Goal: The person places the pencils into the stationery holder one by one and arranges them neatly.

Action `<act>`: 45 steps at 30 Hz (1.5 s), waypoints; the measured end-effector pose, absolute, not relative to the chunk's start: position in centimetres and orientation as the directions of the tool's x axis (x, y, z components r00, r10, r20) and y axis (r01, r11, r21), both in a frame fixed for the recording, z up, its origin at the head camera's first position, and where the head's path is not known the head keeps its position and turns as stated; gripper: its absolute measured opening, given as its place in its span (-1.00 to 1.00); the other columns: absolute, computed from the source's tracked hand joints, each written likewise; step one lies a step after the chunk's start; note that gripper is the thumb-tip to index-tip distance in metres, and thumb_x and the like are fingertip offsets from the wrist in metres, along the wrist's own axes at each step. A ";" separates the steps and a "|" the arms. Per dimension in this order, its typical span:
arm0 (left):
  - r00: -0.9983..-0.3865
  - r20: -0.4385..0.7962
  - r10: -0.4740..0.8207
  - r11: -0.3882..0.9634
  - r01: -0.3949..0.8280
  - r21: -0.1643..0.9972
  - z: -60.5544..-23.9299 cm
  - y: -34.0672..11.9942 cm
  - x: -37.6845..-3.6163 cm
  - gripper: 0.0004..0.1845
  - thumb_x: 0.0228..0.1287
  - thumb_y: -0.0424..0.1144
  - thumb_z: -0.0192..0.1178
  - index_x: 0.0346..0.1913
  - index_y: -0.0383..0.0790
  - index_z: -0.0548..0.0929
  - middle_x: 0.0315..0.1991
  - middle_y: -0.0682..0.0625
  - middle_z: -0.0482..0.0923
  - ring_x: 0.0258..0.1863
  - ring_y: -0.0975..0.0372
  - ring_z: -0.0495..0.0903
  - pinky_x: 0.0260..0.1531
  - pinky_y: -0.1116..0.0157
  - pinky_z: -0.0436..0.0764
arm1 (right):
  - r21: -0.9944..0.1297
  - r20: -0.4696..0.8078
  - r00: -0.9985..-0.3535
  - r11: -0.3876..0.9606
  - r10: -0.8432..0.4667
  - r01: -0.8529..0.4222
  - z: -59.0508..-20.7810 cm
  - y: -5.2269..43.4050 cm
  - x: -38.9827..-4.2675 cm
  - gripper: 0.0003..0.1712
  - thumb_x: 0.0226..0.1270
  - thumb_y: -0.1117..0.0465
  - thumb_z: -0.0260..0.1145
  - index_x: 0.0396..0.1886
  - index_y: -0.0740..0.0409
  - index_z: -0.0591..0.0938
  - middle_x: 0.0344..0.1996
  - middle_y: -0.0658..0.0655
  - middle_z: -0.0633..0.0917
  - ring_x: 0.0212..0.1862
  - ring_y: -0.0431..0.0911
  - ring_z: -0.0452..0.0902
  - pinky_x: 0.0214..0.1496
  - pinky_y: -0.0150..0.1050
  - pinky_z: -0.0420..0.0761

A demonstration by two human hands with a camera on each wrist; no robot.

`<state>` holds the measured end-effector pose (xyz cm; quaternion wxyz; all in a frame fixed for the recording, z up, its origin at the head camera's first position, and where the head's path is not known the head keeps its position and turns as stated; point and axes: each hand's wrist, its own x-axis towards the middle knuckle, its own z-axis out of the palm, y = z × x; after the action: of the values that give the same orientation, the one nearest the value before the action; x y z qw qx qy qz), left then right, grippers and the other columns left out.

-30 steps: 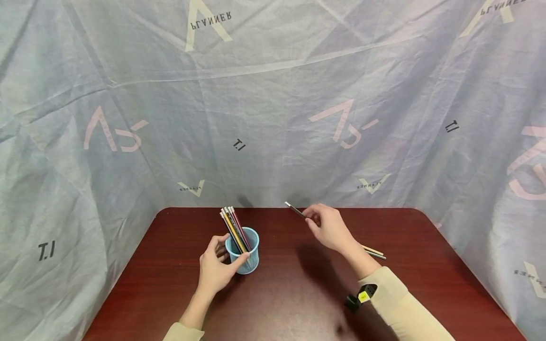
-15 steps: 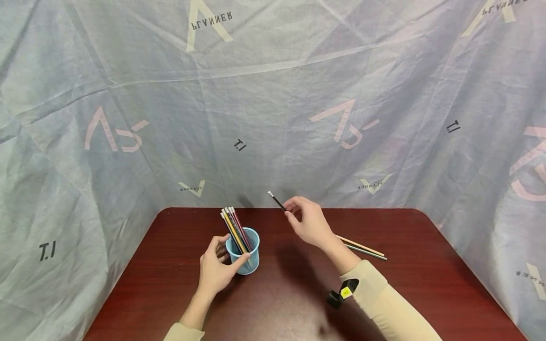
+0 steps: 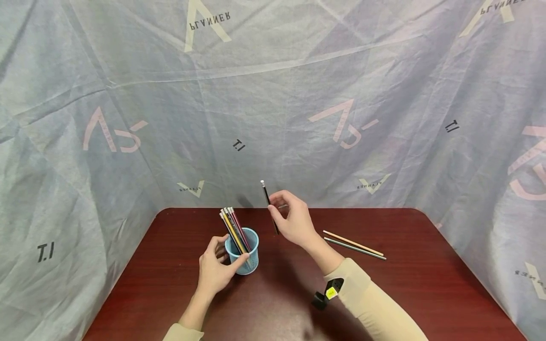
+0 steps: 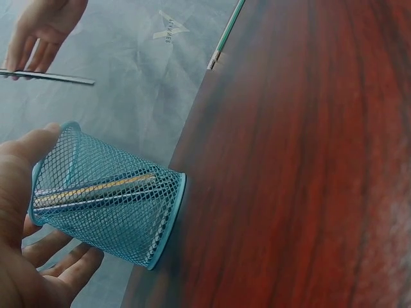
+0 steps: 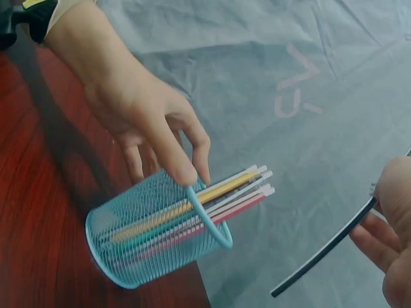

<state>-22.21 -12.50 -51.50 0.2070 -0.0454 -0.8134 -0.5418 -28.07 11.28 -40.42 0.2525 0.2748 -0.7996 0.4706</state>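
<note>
Pencils (image 3: 354,245) perhaps head-view only

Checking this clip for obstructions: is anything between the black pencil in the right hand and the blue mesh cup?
Nothing visible. The right hand holds the black pencil in open air right of the blue mesh cup, which the left hand grips.

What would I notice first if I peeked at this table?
Probably the blue mesh cup full of colored pencils near the middle of the dark red table, with the left hand holding it. Just to its right, the right hand pinches a black pencil up in the air, and two more pencils lie on the table farther right.
</note>
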 end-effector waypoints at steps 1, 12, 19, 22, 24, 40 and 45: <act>-0.910 0.386 -0.151 0.411 0.297 0.862 -51.5 -12.5 -22.2 -0.32 -0.03 -0.14 0.74 0.13 -0.22 0.60 0.25 -0.18 0.72 0.10 -0.03 0.80 0.02 -0.06 0.84 | -0.616 0.667 -0.716 0.388 -0.207 -0.685 -40.4 11.0 -28.0 -0.85 0.44 0.35 0.42 -0.04 0.16 0.70 -0.22 0.10 0.78 -0.14 -0.07 0.77 -0.10 -0.19 0.86; -0.906 0.396 -0.149 0.424 0.303 0.853 -51.6 -12.5 -22.4 -0.32 -0.03 -0.15 0.74 0.13 -0.22 0.60 0.24 -0.18 0.72 0.08 0.00 0.81 0.01 -0.01 0.85 | -0.640 0.647 -0.703 0.290 -0.296 -0.711 -40.6 8.3 -28.1 -0.86 0.47 0.36 0.40 -0.05 0.20 0.65 -0.20 0.15 0.78 -0.16 -0.06 0.80 -0.10 -0.31 0.84; -0.911 0.385 -0.150 0.426 0.292 0.856 -51.5 -12.5 -22.4 -0.32 -0.03 -0.14 0.74 0.12 -0.21 0.60 0.26 -0.17 0.71 0.09 0.02 0.81 0.02 0.01 0.85 | -0.664 0.575 -0.747 0.344 -0.333 -0.664 -41.7 7.3 -28.6 -0.87 0.47 0.34 0.41 -0.07 0.17 0.65 -0.21 0.13 0.78 -0.16 -0.07 0.80 -0.14 -0.36 0.82; -0.912 0.382 -0.147 0.427 0.289 0.857 -51.6 -12.5 -22.4 -0.32 -0.02 -0.13 0.74 0.13 -0.22 0.60 0.28 -0.17 0.71 0.10 0.01 0.81 0.03 -0.01 0.84 | -0.665 0.542 -0.767 0.384 -0.342 -0.641 -42.4 7.1 -28.9 -0.87 0.47 0.32 0.42 -0.07 0.14 0.66 -0.22 0.10 0.79 -0.16 -0.08 0.80 -0.15 -0.37 0.80; -0.912 0.382 -0.148 0.427 0.290 0.856 -51.6 -12.5 -22.4 -0.31 -0.02 -0.13 0.74 0.13 -0.22 0.60 0.28 -0.17 0.70 0.10 0.01 0.81 0.03 -0.01 0.84 | -0.660 0.524 -0.777 0.409 -0.350 -0.630 -42.8 7.1 -29.0 -0.87 0.46 0.31 0.42 -0.07 0.13 0.67 -0.23 0.09 0.79 -0.16 -0.09 0.80 -0.15 -0.38 0.80; -0.909 0.388 -0.150 0.422 0.296 0.857 -51.5 -12.5 -22.4 -0.29 -0.03 -0.15 0.74 0.15 -0.25 0.60 0.25 -0.18 0.71 0.09 0.00 0.81 0.00 0.01 0.85 | -0.553 0.461 -0.784 0.557 -0.416 -0.620 -44.2 5.5 -30.2 -0.91 0.45 0.27 0.44 -0.13 0.15 0.70 -0.28 0.06 0.82 -0.25 -0.15 0.80 -0.18 -0.39 0.78; -0.913 0.380 -0.147 0.415 0.292 0.862 -51.5 -12.5 -22.3 -0.29 -0.02 -0.14 0.74 0.16 -0.26 0.59 0.26 -0.18 0.71 0.09 0.00 0.81 0.02 0.00 0.85 | -0.524 0.460 -0.778 0.577 -0.427 -0.626 -44.2 4.9 -30.1 -0.92 0.44 0.30 0.44 -0.15 0.16 0.70 -0.30 0.07 0.82 -0.27 -0.14 0.78 -0.23 -0.40 0.76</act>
<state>-22.33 -12.49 -51.46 0.2036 -0.0446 -0.8161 -0.5390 -30.07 4.94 -44.19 0.1434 0.3005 -0.8764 0.3479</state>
